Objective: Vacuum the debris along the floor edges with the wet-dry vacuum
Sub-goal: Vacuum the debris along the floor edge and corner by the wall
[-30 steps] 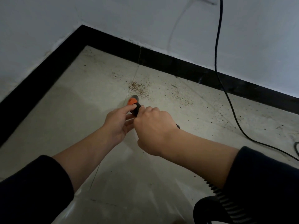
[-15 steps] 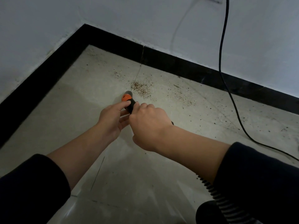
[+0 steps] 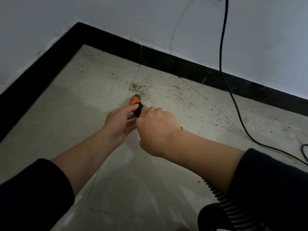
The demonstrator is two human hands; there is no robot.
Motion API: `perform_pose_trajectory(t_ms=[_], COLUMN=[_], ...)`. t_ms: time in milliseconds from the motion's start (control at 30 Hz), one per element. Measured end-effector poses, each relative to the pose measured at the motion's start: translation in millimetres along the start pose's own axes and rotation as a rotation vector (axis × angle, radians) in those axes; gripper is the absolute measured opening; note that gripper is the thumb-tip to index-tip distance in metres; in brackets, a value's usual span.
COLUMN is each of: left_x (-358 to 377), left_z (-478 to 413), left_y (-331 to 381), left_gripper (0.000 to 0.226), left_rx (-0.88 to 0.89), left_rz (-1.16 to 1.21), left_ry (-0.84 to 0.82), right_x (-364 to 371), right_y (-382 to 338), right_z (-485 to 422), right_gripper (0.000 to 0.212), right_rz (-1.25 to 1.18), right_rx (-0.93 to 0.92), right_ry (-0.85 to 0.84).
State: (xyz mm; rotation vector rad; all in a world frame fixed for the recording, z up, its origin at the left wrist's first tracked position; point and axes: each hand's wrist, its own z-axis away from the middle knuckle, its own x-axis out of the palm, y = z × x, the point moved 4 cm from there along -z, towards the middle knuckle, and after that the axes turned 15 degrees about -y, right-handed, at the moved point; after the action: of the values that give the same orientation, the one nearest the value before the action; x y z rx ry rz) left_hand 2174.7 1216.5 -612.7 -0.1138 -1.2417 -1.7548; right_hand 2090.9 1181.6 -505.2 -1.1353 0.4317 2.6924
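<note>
**Both hands on the vacuum nozzle [image 3: 136, 102], its tip at the debris [image 3: 139, 88]**

A black ribbed hose [image 3: 222, 198] runs up from the lower right and passes under the right forearm. The right hand [image 3: 156, 129] has its grip clamped round the nozzle's black tube. Just ahead, the left hand [image 3: 119, 124] pinches the orange collar, one digit on top and the fingers beneath. The tip points down at the floor [image 3: 80, 104], just short of a small brown pile of debris on a tile joint. Loose specks trail off to the right. Beyond, a black power cord [image 3: 233, 104] crosses the floor and climbs the white wall [image 3: 166, 22] above the black skirting [image 3: 183, 67].
</note>
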Motion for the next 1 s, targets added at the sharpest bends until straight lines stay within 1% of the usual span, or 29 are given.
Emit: perform_pose_trajectory(t_ms=[100,200,367,567,767,1000], left_x=[4,8,13,21,27,17], left_z=[-2,-5,-7,-10,-13,-14], left_y=[-7,-12,-17,-23,-25,-19], left_gripper=[0.032,0.033,0.034,0.033,0.032,0.033], left_rx=[-0.019,-0.037,-0.055,-0.097,-0.102,-0.068], left_rz=[0.013,0.023,0.018,0.043,0.06,0.064], left_ry=[-0.035,-0.056,-0.081,-0.124,-0.128,-0.095], right_x=[4,7,9,11,10,5], right_y=[4,6,11,15,19,13], right_z=[4,8,11,10,8,3], right_gripper=[0.066,0.069,0.059,0.06,0.059,0.062], right_rz=[0.012,0.028,0.028,0.059,0.076,0.074], right_rx=[0.01,0.018,0.033,0.046,0.065,0.041], right_ry=[-0.028,-0.048,-0.058,-0.088,-0.107,-0.066])
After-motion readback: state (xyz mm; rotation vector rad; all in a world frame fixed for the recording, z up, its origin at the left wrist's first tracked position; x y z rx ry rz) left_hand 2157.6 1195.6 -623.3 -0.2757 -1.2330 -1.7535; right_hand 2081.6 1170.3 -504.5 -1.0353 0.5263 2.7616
